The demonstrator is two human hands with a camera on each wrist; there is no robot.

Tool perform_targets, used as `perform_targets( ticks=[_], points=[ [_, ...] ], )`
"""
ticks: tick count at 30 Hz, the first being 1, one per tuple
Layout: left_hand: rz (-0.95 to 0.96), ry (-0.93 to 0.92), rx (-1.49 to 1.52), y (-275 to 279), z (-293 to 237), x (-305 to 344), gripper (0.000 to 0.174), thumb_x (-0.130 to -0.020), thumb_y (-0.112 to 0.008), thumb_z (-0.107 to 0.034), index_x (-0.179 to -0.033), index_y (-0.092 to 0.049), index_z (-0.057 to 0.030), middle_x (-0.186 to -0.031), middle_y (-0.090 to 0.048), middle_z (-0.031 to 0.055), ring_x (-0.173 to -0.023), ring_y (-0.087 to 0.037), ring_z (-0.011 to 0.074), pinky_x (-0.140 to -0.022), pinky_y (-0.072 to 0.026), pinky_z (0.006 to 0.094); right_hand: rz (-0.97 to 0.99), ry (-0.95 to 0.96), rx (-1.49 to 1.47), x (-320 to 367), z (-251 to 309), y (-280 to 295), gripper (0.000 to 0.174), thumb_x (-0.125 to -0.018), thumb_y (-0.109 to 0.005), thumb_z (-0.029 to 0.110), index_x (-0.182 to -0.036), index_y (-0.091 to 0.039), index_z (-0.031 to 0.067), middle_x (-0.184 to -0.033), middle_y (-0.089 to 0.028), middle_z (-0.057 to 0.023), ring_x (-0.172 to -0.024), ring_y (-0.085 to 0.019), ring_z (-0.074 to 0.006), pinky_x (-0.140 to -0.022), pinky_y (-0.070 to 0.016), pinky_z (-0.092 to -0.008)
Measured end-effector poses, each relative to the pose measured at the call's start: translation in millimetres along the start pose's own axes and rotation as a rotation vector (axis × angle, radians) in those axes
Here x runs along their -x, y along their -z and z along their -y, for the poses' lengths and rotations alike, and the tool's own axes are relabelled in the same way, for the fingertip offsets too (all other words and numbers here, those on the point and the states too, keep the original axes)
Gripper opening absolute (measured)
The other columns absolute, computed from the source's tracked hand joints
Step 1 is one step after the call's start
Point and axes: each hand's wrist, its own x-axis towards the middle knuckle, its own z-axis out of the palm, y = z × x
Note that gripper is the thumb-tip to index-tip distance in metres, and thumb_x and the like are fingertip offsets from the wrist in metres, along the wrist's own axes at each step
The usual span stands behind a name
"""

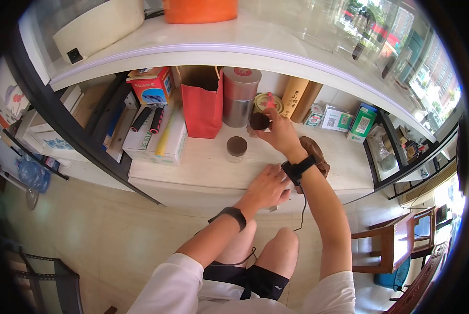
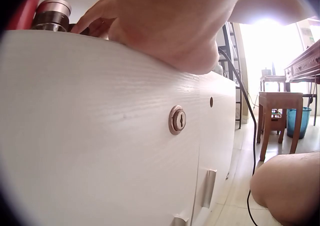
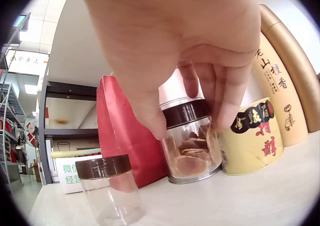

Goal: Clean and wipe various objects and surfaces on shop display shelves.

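My right hand (image 1: 280, 133) holds a clear jar with a dark brown lid (image 3: 192, 143) from above, its thumb and fingers around the lid. Flat brown slices lie inside this jar. Beside it, a second clear jar with a brown lid (image 1: 237, 149) stands on the white cabinet top (image 1: 203, 170) and looks almost empty. My left hand (image 1: 268, 187) rests relaxed over the cabinet's front edge, holding nothing. A yellow tin (image 3: 252, 138) with dark and red lettering is close to the right fingers. In the left wrist view, the left hand's lower side hides most of the cabinet top.
Behind the jars stand a red paper bag (image 1: 200, 107), a silver canister (image 1: 240, 102) and tan tubes (image 1: 293, 99). A brown pouch (image 1: 315, 154) lies beside the right wrist. The upper shelf (image 1: 276, 49) overhangs the back. A cable (image 1: 304, 209) hangs down the cabinet front.
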Motion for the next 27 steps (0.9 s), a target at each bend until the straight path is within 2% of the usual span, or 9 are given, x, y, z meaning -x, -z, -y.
perform_targets(
  ticks=[5, 10, 11, 14, 17, 20, 22, 26, 27],
  points=[
    [-0.001, 0.015, 0.055, 4, -1, -1, 0.032, -0.079, -0.066, -0.030, -0.098, -0.068, -0.0044, -0.100, -0.067, 0.0173, -0.093, -0.060, 0.0330, -0.094, -0.0437, 0.0431, 0.001, 0.003, 0.017, 2, -9, -16, 0.049, -0.073, -0.082, 0.016, -0.115, -0.058, 0.0026, -0.101, -0.072, -0.0150, -0.078, -0.070, -0.0280, -0.071, -0.0567, -0.0366],
    [-0.073, 0.001, 0.018, 1, 0, -1, 0.028, -0.078, -0.066, -0.030, -0.092, -0.069, -0.0049, -0.096, -0.067, 0.0175, -0.093, -0.060, 0.0332, -0.093, -0.0438, 0.0429, 0.043, 0.009, -0.060, 3, -14, -14, 0.042, -0.076, -0.080, 0.013, -0.112, -0.063, 0.0001, -0.100, -0.072, -0.0159, -0.080, -0.071, -0.0273, -0.072, -0.0570, -0.0377],
    [-0.081, -0.001, 0.008, 3, 0, -2, 0.028, -0.078, -0.066, -0.030, -0.090, -0.069, -0.0051, -0.096, -0.067, 0.0175, -0.093, -0.061, 0.0332, -0.093, -0.0438, 0.0429, 0.061, -0.012, -0.053, 2, -14, -13, 0.042, -0.076, -0.080, 0.014, -0.112, -0.064, 0.0014, -0.101, -0.072, -0.0166, -0.085, -0.070, -0.0297, -0.076, -0.0563, -0.0394],
    [0.177, 0.053, 0.041, 6, -1, -2, 0.036, -0.082, -0.062, -0.033, -0.104, -0.068, -0.0051, -0.108, -0.067, 0.0170, -0.101, -0.061, 0.0306, -0.099, -0.0401, 0.0424, 0.076, -0.053, -0.018, -3, -13, -16, 0.041, -0.076, -0.079, 0.016, -0.112, -0.065, 0.0041, -0.104, -0.071, -0.0178, -0.094, -0.069, -0.0344, -0.082, -0.0550, -0.0429],
    [0.047, 0.027, 0.053, 3, 0, -1, 0.036, -0.082, -0.062, -0.032, -0.104, -0.068, -0.0045, -0.105, -0.068, 0.0168, -0.101, -0.061, 0.0307, -0.098, -0.0408, 0.0425, 0.034, -0.056, 0.049, -5, -18, -22, 0.035, -0.077, -0.078, 0.015, -0.108, -0.065, 0.0045, -0.102, -0.071, -0.0164, -0.092, -0.069, -0.0341, -0.081, -0.0549, -0.0434],
    [-0.022, 0.016, 0.038, 2, 1, -1, 0.033, -0.078, -0.066, -0.029, -0.100, -0.066, -0.0053, -0.099, -0.067, 0.0190, -0.093, -0.061, 0.0327, -0.093, -0.0436, 0.0426, 0.040, -0.078, 0.107, -2, -12, -20, 0.029, -0.078, -0.075, 0.014, -0.103, -0.065, 0.0053, -0.098, -0.071, -0.0137, -0.091, -0.069, -0.0339, -0.079, -0.0550, -0.0431],
    [-0.023, 0.027, 0.049, -2, 1, 0, 0.033, -0.078, -0.067, -0.030, -0.101, -0.067, -0.0063, -0.102, -0.067, 0.0176, -0.095, -0.061, 0.0330, -0.094, -0.0435, 0.0430, 0.072, -0.111, 0.146, 2, 1, -11, 0.025, -0.077, -0.073, 0.013, -0.099, -0.064, 0.0058, -0.096, -0.070, -0.0109, -0.090, -0.069, -0.0331, -0.079, -0.0552, -0.0427],
    [0.051, 0.005, 0.107, -4, 4, 2, 0.035, -0.080, -0.067, -0.034, -0.105, -0.067, -0.0087, -0.107, -0.068, 0.0133, -0.101, -0.062, 0.0333, -0.098, -0.0426, 0.0440, 0.260, 0.005, 0.009, 21, 43, 4, 0.040, -0.074, -0.072, 0.015, -0.112, -0.062, 0.0095, -0.111, -0.065, -0.0094, -0.105, -0.063, -0.0321, -0.087, -0.0532, -0.0426],
    [-0.015, 0.023, 0.124, -8, 3, 3, 0.036, -0.081, -0.067, -0.035, -0.106, -0.067, -0.0091, -0.108, -0.068, 0.0123, -0.102, -0.063, 0.0331, -0.098, -0.0429, 0.0445, 0.290, 0.067, -0.015, 27, 51, 3, 0.045, -0.073, -0.072, 0.015, -0.117, -0.060, 0.0106, -0.115, -0.063, -0.0094, -0.108, -0.061, -0.0322, -0.090, -0.0522, -0.0426]
  ],
)
